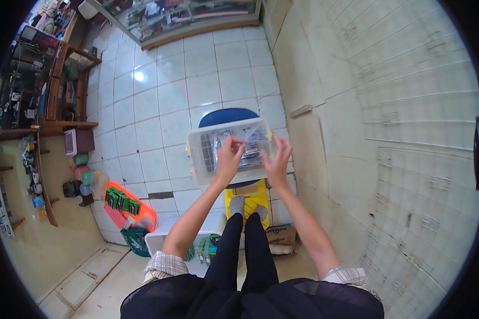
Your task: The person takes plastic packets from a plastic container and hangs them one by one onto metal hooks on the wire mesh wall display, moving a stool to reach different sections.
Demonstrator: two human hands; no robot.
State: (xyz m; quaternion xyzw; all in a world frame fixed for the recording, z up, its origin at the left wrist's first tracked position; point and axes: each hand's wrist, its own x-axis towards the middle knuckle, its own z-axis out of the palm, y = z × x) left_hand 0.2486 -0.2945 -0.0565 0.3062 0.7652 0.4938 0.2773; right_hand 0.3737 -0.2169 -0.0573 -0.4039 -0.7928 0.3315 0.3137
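A translucent plastic box [201, 171] with yellow clips sits in front of me on a dark blue round seat [229, 115]. Several small flat packets [255, 151] in clear plastic lie inside it, beside a dark grid-like panel [208, 157]. My left hand [230, 158] is over the middle of the box, its fingers curled together; whatever they may hold is too small to make out. At the box's right rim is my right hand [277, 162], with thumb and fingers apart and nothing visible between them.
My feet are on a yellow step stool [264, 212]. Left of it stand a white bin [157, 242] and an orange tray [146, 216] holding green packs [121, 202]. A brown carton [282, 235] lies on the right by the wall [314, 159]. A glass display case [197, 24] stands ahead.
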